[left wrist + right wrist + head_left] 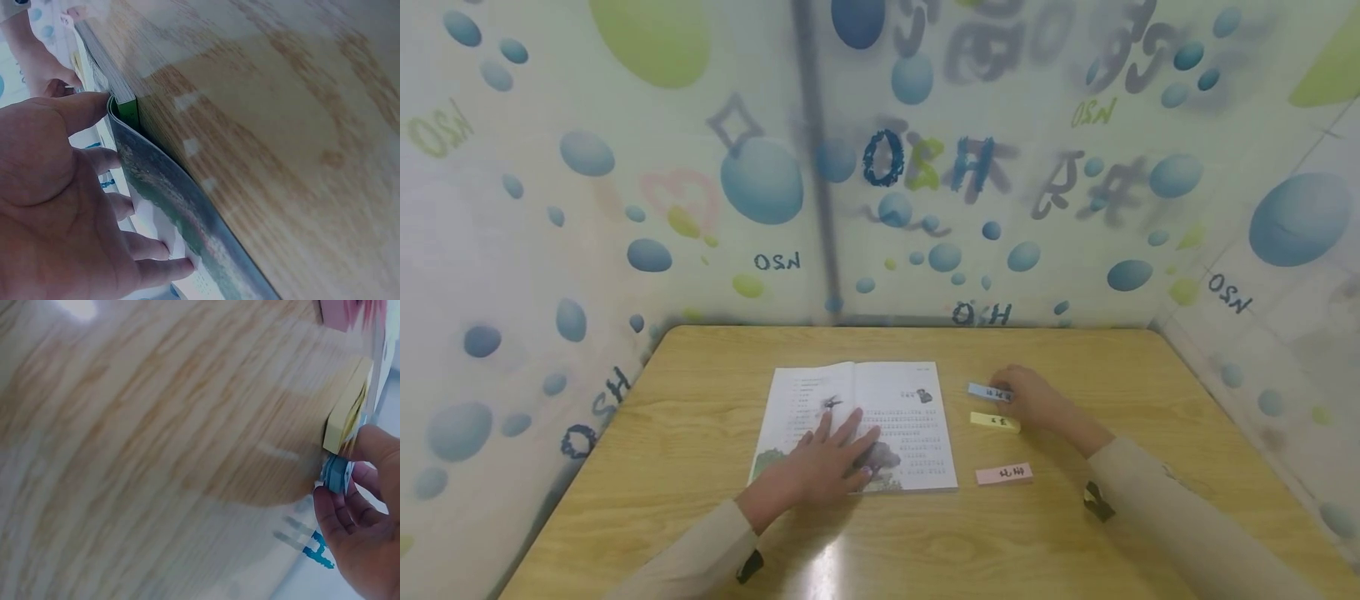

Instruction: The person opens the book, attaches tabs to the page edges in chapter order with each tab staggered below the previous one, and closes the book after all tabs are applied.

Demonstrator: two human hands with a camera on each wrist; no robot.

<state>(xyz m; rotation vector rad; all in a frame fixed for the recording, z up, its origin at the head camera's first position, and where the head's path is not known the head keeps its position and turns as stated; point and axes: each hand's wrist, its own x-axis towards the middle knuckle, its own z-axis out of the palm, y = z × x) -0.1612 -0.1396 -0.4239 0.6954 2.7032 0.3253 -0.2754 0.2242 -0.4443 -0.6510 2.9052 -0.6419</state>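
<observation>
An open book (917, 442) lies on the table, printed text and pictures on its pages. Across its lower middle rests my left hand (820, 468) with the fingers spread. The left wrist view has this palm (62, 187) beside the book's curved page edge (165, 165). To the right of the book, my right hand (1037, 402) pinches the right end of a blue sticky note pad (983, 390) between thumb and fingers. Just below that is a yellow sticky note pad (995, 422), close to the hand. A pink sticky note pad (1004, 474) lies nearer to me. All three pads bear dark handwriting.
The wooden table (677, 417) has a rear edge against a pale wall (700, 275) patterned with blue and green ovals and lettering. Side walls stand at left and right. Light glares off the table's front part.
</observation>
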